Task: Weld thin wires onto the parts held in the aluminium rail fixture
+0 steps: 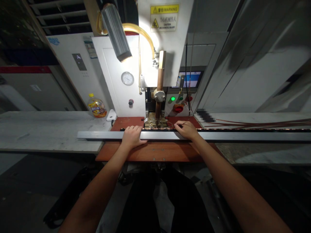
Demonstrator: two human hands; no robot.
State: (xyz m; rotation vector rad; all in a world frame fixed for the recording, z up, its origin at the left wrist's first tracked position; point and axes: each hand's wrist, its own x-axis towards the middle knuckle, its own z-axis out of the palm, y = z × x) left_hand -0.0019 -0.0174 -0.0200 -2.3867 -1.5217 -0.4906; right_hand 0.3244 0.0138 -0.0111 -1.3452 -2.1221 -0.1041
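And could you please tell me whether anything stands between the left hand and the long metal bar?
Nothing visible does: the left hand rests directly on the long metal bar, left of the upright brown rod.

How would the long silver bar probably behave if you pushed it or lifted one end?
The long silver bar would probably stay stiff, as it looks metallic and runs straight. It may be unwieldy to lift by one end, since it extends past the picture's right edge. It seems unlikely to roll, given its flat-looking face.
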